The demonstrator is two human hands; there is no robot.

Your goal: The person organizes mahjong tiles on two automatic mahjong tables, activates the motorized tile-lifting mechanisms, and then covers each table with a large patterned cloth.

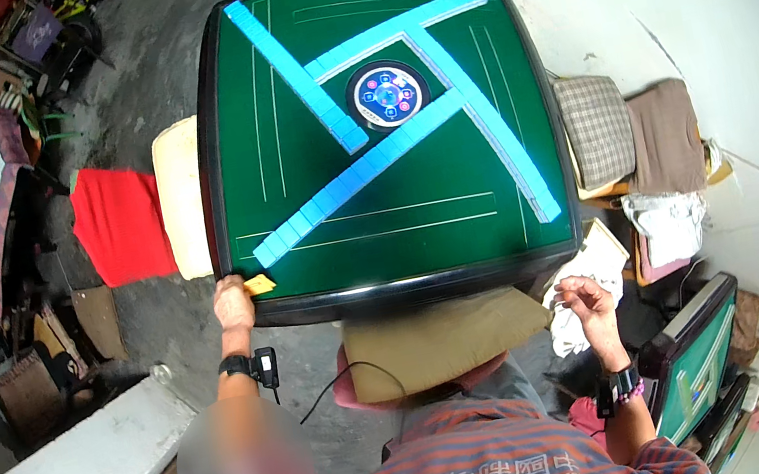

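My left hand (233, 302) lies on the near left corner of the black rim (389, 294) of a mahjong table. Its fingers are bent at the edge, beside a small folded yellow piece (259, 285); whether they grip it is unclear. My right hand (590, 310) hangs beyond the near right corner with loosely curled fingers and nothing visible in it. On the green tabletop (389, 250), long walls of mahjong tiles (358, 177) with blue backs form a pinwheel. They surround a round control panel (388, 95) with lit buttons.
A cushioned seat (444, 343) is between me and the table. Other seats flank it, one with a red cloth (121, 225), one with a checked cushion (597, 130). A white-topped surface (93, 470) is at lower left. Another green tabletop (699, 363) stands tilted at lower right.
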